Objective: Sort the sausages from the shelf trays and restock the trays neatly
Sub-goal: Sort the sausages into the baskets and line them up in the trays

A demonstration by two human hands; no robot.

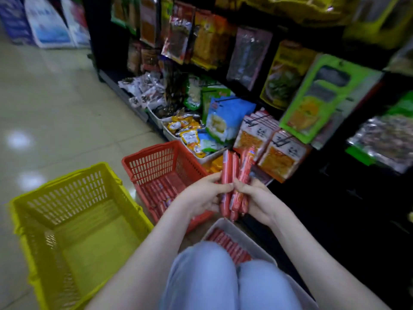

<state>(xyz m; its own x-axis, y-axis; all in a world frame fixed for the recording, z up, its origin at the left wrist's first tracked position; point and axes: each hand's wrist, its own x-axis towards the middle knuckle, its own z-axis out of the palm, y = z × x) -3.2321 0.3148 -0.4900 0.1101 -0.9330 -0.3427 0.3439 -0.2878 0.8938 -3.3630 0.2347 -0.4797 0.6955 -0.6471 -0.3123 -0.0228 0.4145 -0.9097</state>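
Note:
A bunch of red sausages (pixel 235 175) stands upright between both hands, in front of the low shelf. My left hand (pixel 202 194) grips the bunch from the left, thumb across it. From the right, my right hand (pixel 259 199) holds the same bunch. Below them a white tray (pixel 225 225) on the floor holds a row of red sausages (pixel 228 243), partly hidden by my knees. A red basket (pixel 156 162) to the left has more sausages (pixel 164 193) lying in its bottom.
A yellow basket (pixel 67 222) sits on the tiled floor at the left. White shelf trays (pixel 171 135) of yellow snack packs line the bottom shelf. Hanging snack bags (pixel 279 153) on pegs jut out just right of the hands.

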